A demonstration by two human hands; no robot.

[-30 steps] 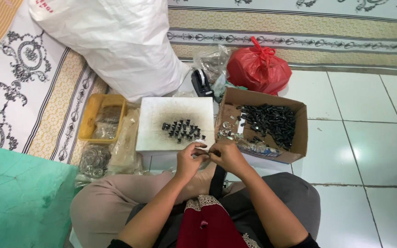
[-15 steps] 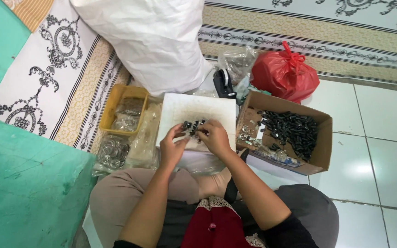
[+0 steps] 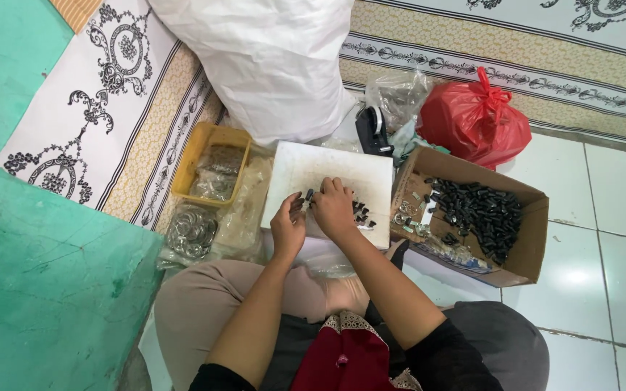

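Since a second ago our hands have moved up from the board's near edge onto the white board [image 3: 306,170]. Our left hand [image 3: 288,226] and right hand [image 3: 333,208] meet over it, their grip pinched on a small black part [image 3: 309,194], beside the black pile [image 3: 360,212]

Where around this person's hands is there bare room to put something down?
The far left part of the white board is bare, and so are the floor tiles right of the cardboard box. It is crowded left of the board, with the yellow tray and clear bags.
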